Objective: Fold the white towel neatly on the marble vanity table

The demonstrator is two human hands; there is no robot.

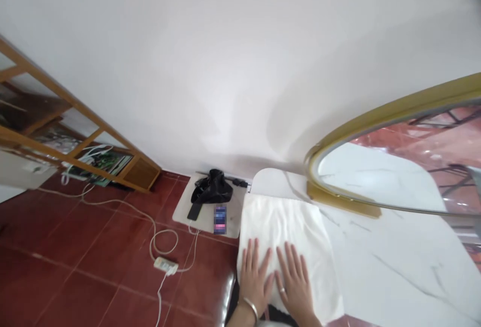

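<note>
A white cloth point(281, 217) lies spread at the left end of a white marble-patterned table point(391, 262), with slight wrinkles in its upper part. Flat on the cloth's near left part rests my left hand point(255, 272), its fingers stretched out; a bangle circles that wrist. My right hand point(295, 279) is beside it, also palm down on the cloth with fingers extended, and wears a ring. The two thumbs are close together. Neither hand holds anything.
A gold-framed mirror point(347, 126) stands on the table at right. Left of the table, a low pale stand point(235, 217) bears a black bag point(213, 187) and phones. A power strip point(166, 265) with cables lies on the red tiled floor. A wooden shelf point(86, 111) stands far left.
</note>
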